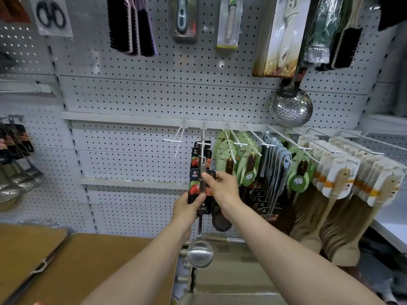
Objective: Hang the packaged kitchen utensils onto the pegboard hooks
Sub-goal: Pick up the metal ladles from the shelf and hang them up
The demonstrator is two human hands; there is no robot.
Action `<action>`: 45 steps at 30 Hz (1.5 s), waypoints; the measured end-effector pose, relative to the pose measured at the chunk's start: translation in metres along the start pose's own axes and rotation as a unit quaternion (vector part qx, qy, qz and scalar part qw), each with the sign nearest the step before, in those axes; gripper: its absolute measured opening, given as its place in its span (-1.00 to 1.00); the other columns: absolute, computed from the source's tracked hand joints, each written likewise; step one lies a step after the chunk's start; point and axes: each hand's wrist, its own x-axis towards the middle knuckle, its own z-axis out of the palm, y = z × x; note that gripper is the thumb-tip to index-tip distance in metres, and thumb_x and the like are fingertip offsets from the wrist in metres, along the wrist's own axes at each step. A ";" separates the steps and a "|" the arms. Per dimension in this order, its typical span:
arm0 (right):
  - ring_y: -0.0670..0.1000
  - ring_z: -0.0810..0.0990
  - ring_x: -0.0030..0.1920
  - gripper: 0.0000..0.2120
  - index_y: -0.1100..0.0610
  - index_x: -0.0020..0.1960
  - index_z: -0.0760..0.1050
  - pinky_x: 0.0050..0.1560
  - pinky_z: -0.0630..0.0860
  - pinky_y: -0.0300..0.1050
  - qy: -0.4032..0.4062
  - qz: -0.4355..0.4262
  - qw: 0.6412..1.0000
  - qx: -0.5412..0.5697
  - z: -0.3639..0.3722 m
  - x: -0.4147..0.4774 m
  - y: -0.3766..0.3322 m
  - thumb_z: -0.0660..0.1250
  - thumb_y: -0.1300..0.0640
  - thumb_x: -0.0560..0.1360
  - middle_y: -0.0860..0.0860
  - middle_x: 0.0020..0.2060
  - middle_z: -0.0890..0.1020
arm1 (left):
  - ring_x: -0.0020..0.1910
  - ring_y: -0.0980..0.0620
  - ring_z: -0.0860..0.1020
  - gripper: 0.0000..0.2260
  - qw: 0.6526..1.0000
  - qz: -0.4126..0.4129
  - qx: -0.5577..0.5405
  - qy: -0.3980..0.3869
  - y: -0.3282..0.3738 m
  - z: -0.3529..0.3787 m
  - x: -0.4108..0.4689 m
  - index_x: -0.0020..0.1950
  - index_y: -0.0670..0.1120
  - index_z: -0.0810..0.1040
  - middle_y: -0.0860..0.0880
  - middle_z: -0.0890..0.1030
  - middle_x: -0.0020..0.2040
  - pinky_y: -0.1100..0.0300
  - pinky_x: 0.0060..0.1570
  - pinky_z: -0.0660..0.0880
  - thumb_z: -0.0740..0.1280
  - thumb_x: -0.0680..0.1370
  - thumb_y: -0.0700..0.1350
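Note:
A steel ladle (200, 253) with a black fruit-printed card on its handle hangs straight down in front of the pegboard (136, 95). My left hand (189, 206) grips the lower part of the card. My right hand (221, 185) pinches the top of the card and handle, just below a white hook (203, 137) that carries two more of the same black-carded ladles (201, 154). The handle's top sits at the hook's tip; whether it is threaded on I cannot tell. An empty white hook (178, 139) sticks out to the left.
Hooks to the right hold green-carded utensils (246, 164), blue-handled tools (273, 155) and wooden spoons (343, 181). A steel skimmer (291, 108) hangs above them. Brushes, peelers and knives hang along the top. Wooden boards (88, 265) lie at lower left, cardboard boxes (233, 267) below.

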 end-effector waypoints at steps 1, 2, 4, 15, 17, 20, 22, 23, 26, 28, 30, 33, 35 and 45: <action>0.12 0.75 -0.12 -0.88 0.17 -0.06 0.69 -0.08 0.69 -0.04 0.000 0.002 1.000 0.003 0.000 0.001 0.000 0.47 0.11 0.53 0.10 -0.19 0.75 | 0.05 -0.04 0.67 -0.88 1.000 -0.002 -0.003 0.000 -0.002 0.000 0.001 0.04 0.04 0.67 -0.01 0.74 -0.04 -0.05 0.15 0.58 0.39 0.58 -0.15; 0.10 0.75 -0.13 -0.88 0.18 -0.06 0.69 -0.11 0.68 -0.10 -0.001 0.003 1.000 0.000 0.001 0.002 0.001 0.47 0.11 0.53 0.09 -0.19 0.75 | 0.06 -0.04 0.67 -0.88 1.000 -0.005 -0.006 0.000 -0.003 0.000 0.003 0.06 0.04 0.67 0.00 0.74 -0.03 -0.06 0.17 0.58 0.39 0.58 -0.14; 0.04 0.75 -0.16 -0.87 0.18 -0.05 0.70 -0.18 0.65 -0.19 0.000 0.008 1.000 -0.003 0.002 0.005 0.001 0.47 0.11 0.53 0.07 -0.19 0.76 | 0.07 -0.04 0.67 -0.88 1.000 -0.012 -0.012 0.000 -0.005 0.000 0.007 0.07 0.05 0.66 0.00 0.74 -0.02 -0.08 0.18 0.57 0.39 0.58 -0.13; 0.13 0.73 -0.06 -0.70 0.18 -0.06 0.68 0.13 0.63 0.10 0.048 0.060 0.997 -0.010 0.017 0.036 0.018 0.52 -0.07 0.45 0.09 -0.18 0.75 | 0.04 -0.07 0.68 -0.90 0.999 -0.036 -0.022 0.003 -0.007 0.002 0.045 0.05 0.05 0.65 -0.02 0.74 -0.04 -0.13 0.19 0.56 0.41 0.56 -0.11; 0.05 0.72 -0.05 -0.67 0.17 -0.03 0.68 0.12 0.63 0.01 0.059 0.068 0.996 -0.014 0.019 0.042 0.021 0.52 -0.11 0.44 0.04 -0.16 0.75 | 0.04 -0.06 0.68 -0.90 0.999 -0.038 -0.022 0.002 -0.006 0.002 0.054 0.05 0.05 0.66 -0.01 0.74 -0.04 -0.11 0.20 0.56 0.43 0.55 -0.11; 0.04 0.72 -0.07 -0.69 0.16 -0.08 0.68 0.09 0.63 0.00 0.076 0.070 0.994 -0.025 0.022 0.053 0.022 0.51 -0.10 0.46 0.03 -0.18 0.75 | 0.05 -0.08 0.68 -0.90 0.999 -0.042 -0.021 -0.002 -0.006 0.003 0.069 0.05 0.04 0.67 -0.03 0.74 -0.03 -0.12 0.21 0.55 0.44 0.55 -0.10; 0.05 0.71 -0.09 -0.68 0.16 -0.11 0.66 0.09 0.63 0.04 0.086 0.073 0.993 -0.034 0.024 0.061 0.021 0.52 -0.12 0.44 0.04 -0.19 0.74 | 0.08 -0.11 0.67 -0.88 0.999 -0.045 -0.026 -0.008 -0.006 0.005 0.079 0.06 0.04 0.67 -0.05 0.73 0.00 -0.16 0.21 0.55 0.45 0.53 -0.09; 0.05 0.71 -0.09 -0.68 0.16 -0.14 0.64 0.10 0.62 0.05 0.091 0.076 0.992 -0.039 0.025 0.065 0.020 0.52 -0.12 0.44 0.04 -0.19 0.73 | 0.09 -0.12 0.66 -0.87 0.999 -0.046 -0.027 -0.009 -0.005 0.006 0.083 0.06 0.05 0.67 -0.05 0.73 0.01 -0.17 0.21 0.54 0.45 0.53 -0.09; 0.06 0.69 -0.09 -0.71 0.12 -0.21 0.57 0.08 0.61 0.00 0.100 0.084 0.990 -0.049 0.025 0.075 0.019 0.52 -0.08 0.46 0.05 -0.17 0.72 | 0.08 -0.09 0.65 -0.90 0.999 -0.045 -0.021 0.002 -0.004 0.009 0.092 0.02 0.08 0.65 -0.02 0.73 0.00 -0.14 0.20 0.55 0.45 0.53 -0.10; 0.02 0.66 -0.16 -0.73 0.11 -0.23 0.56 -0.05 0.57 -0.12 0.103 0.087 0.989 -0.055 0.024 0.076 0.016 0.51 -0.06 0.47 0.04 -0.21 0.69 | 0.09 -0.07 0.64 -0.90 0.999 -0.044 -0.022 0.004 -0.004 0.011 0.095 -0.01 0.09 0.64 -0.02 0.72 0.00 -0.12 0.21 0.55 0.44 0.54 -0.11; -0.02 0.63 -0.21 -0.72 0.14 -0.19 0.59 -0.15 0.52 -0.18 0.101 0.087 0.989 -0.064 0.024 0.075 0.017 0.50 -0.06 0.48 0.01 -0.25 0.67 | 0.09 -0.06 0.64 -0.89 0.999 -0.043 -0.029 0.001 -0.004 0.011 0.095 -0.01 0.09 0.63 -0.02 0.71 0.01 -0.10 0.21 0.55 0.43 0.55 -0.13; 0.01 0.66 -0.16 -0.67 0.17 -0.15 0.62 -0.02 0.59 -0.08 0.086 0.096 0.988 -0.086 0.023 0.073 0.015 0.49 -0.12 0.47 -0.01 -0.23 0.70 | 0.10 -0.07 0.65 -0.88 0.998 -0.047 -0.029 0.001 -0.003 0.010 0.091 0.05 0.06 0.65 -0.04 0.72 0.03 -0.11 0.21 0.55 0.44 0.54 -0.12; 0.06 0.69 -0.04 -0.65 0.15 -0.04 0.65 0.13 0.60 0.02 0.068 0.101 0.987 -0.107 0.021 0.069 0.012 0.46 -0.16 0.48 0.02 -0.11 0.73 | 0.11 -0.07 0.64 -0.85 0.998 -0.053 -0.022 0.001 -0.002 0.009 0.088 0.08 0.07 0.65 -0.04 0.71 0.06 -0.09 0.23 0.54 0.46 0.53 -0.09; 0.08 0.53 0.33 -0.44 0.17 0.46 0.44 0.25 0.41 -0.13 -0.025 0.060 0.965 -0.256 -0.025 0.012 -0.023 0.34 -0.14 0.59 0.06 0.36 0.55 | 0.31 -0.10 0.47 -0.48 0.989 -0.008 0.103 0.109 0.024 0.006 0.023 0.46 -0.04 0.40 -0.08 0.46 0.42 0.03 0.21 0.45 0.47 0.53 -0.11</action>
